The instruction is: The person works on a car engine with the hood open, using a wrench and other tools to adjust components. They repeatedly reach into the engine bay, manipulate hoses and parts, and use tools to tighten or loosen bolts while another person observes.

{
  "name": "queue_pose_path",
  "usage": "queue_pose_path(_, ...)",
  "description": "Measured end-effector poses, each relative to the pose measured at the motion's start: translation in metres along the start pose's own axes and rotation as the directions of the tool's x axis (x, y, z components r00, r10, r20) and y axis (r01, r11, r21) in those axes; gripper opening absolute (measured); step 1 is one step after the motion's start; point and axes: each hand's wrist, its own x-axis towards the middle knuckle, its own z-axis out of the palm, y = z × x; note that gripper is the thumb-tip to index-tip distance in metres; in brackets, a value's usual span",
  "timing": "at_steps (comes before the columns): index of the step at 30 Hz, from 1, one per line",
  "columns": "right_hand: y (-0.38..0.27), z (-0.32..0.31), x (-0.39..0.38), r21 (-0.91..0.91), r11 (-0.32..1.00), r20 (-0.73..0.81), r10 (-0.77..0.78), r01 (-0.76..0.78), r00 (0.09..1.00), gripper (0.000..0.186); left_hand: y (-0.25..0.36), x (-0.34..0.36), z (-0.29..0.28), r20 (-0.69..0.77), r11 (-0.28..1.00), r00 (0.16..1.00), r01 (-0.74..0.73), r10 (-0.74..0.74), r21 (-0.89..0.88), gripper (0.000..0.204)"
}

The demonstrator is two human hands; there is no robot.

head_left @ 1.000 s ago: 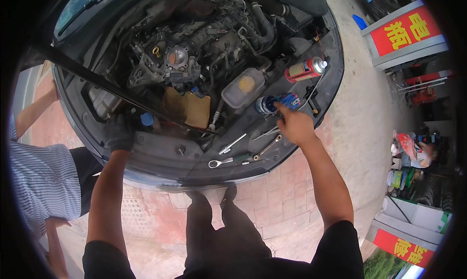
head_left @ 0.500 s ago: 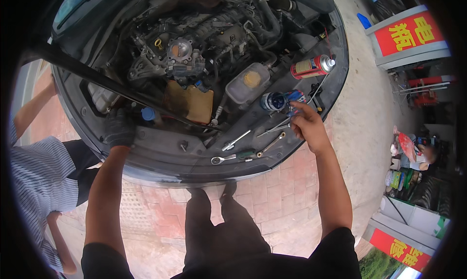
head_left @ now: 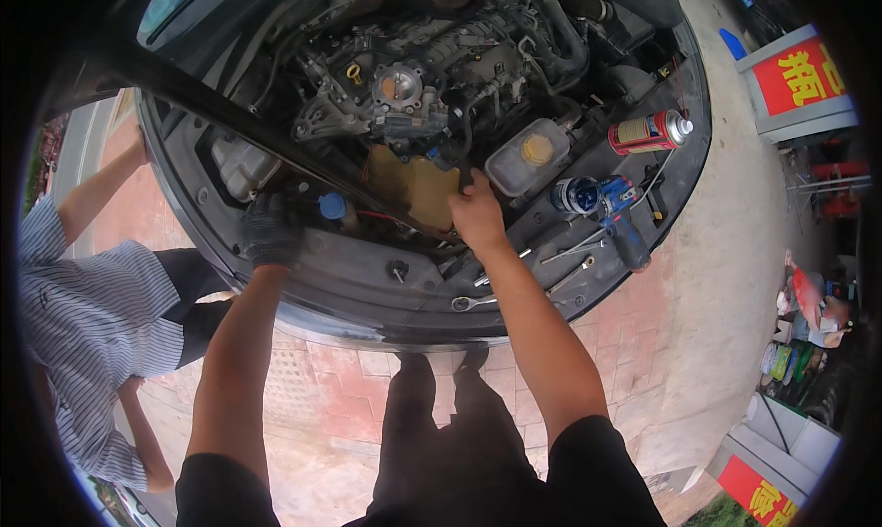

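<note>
Beside tan slab (head_left: 428,192) in engine bay (head_left: 354,263), apparently reaching with right hand (head_left: 478,218); resting gloved left hand (head_left: 267,231) near blue cap (head_left: 332,205). Cannot tell grip of either. Next, probably needs firm pinch at slab edge.

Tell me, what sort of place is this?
It looks like a car repair spot, probably outdoors beside a workshop: an engine lies exposed, and a ratchet and a blue power tool rest along the front of the engine bay.
</note>
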Motion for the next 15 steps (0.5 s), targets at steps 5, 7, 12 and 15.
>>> queue_pose_path(5,0.018,0.039,0.075,-0.316,0.917,0.088,0.284,-0.243,0.955,0.086,0.0,0.001,0.006,0.061,1.0,0.998,0.003,-0.003,-0.002,0.025)
queue_pose_path(7,0.011,0.042,0.082,-0.308,0.913,0.01,0.284,-0.268,0.959,0.084,0.006,0.0,-0.003,0.044,0.999,0.999,0.007,-0.005,-0.037,0.024)
queue_pose_path(12,0.022,0.04,0.089,-0.384,0.91,0.059,0.194,-0.158,0.979,0.054,0.008,0.0,0.005,-0.202,0.962,0.943,-0.272,0.264,-0.015,0.016)
queue_pose_path(15,0.027,0.052,0.076,0.03,0.999,0.119,0.035,-0.039,0.992,0.046,0.004,0.001,-0.002,-0.199,0.972,0.958,-0.225,0.208,-0.069,0.016)
